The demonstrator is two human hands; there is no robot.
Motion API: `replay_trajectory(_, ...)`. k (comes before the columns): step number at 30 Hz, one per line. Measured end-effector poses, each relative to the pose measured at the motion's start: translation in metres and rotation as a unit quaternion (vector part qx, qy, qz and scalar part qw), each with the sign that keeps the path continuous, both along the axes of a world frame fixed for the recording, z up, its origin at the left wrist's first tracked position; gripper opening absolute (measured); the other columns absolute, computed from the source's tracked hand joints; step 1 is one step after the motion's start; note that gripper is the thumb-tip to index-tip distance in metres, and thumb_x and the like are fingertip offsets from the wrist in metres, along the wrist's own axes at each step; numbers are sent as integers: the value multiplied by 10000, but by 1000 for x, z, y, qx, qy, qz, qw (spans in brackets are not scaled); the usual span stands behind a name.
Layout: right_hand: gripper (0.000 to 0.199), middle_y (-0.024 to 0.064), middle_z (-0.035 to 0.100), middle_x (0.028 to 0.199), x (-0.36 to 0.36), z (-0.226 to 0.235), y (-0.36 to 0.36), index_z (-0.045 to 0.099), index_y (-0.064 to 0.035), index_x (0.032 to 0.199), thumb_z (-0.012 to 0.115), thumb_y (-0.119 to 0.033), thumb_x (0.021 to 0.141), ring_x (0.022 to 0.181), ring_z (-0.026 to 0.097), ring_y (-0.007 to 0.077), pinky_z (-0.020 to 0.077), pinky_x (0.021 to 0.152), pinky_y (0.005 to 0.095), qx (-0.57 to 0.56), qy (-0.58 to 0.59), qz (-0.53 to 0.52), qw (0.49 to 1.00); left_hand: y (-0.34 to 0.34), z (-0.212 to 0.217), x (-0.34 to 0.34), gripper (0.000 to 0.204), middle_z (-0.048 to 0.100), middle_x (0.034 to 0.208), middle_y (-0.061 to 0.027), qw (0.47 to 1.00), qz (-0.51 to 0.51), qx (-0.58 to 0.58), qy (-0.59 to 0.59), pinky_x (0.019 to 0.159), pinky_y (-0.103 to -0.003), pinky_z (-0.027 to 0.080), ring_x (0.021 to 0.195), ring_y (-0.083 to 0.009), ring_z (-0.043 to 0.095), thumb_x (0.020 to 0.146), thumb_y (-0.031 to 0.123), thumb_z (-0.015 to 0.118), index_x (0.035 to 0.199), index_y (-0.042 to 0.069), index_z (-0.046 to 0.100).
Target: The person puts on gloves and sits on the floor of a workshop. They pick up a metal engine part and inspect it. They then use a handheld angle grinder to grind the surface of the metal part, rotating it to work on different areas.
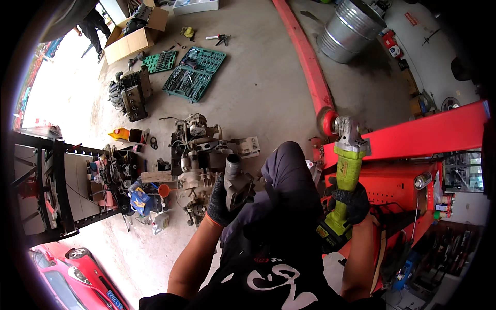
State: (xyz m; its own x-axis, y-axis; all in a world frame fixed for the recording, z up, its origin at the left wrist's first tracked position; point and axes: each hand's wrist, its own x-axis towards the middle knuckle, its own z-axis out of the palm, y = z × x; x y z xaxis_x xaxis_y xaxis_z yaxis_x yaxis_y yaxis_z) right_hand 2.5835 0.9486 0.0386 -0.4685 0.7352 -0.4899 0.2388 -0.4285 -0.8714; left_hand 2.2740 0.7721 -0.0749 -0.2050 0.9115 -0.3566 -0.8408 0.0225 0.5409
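My left hand (221, 202), in a dark glove with an orange cuff, grips a grey metal engine part (236, 181) with a short pipe stub at its top. It is held just left of my raised knee (287, 170). My right hand (350, 200), also in a dark glove, is closed around the body of a lime-green cordless angle grinder (345, 175). The grinder's grey head points up and carries a round red-hubbed wire wheel (327, 123) on its left side. The wheel is clear of the engine part.
An engine assembly (197, 155) lies on the concrete floor left of my knee, with green socket-set cases (195, 72) and a cardboard box (135, 37) beyond. A red lift arm (309, 57), a red tool cart (403, 196) at right, a metal drum (349, 28), a black rack (51, 186) and a red car (72, 279) surround me.
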Motion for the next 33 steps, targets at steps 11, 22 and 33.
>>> replay_trajectory(11,418,91,731,923,-85,-127,217,673,8,1187,747,-74,784,692,679,170,551,645,335,-104,-52,-20,993,200,-101,-29,555,576,1354,-170,932,-99,-24,-347,1017,-390,486,1141,-276,621,1039,424,464,1439,39,476)
replay_trajectory(22,321,88,727,879,-101,-273,463,710,-39,1008,824,-169,737,779,711,212,559,688,356,-26,-277,195,941,491,-188,-113,776,657,1188,-171,951,-170,-175,-190,804,-351,530,952,-221,660,899,567,659,1408,3,499)
replay_trajectory(33,409,113,700,827,-219,-247,694,664,40,1116,744,-21,720,615,672,202,541,578,347,-139,-264,176,938,716,-179,-282,755,619,1215,-137,945,-225,-105,213,900,-348,525,1112,-205,620,889,482,711,1415,-1,465)
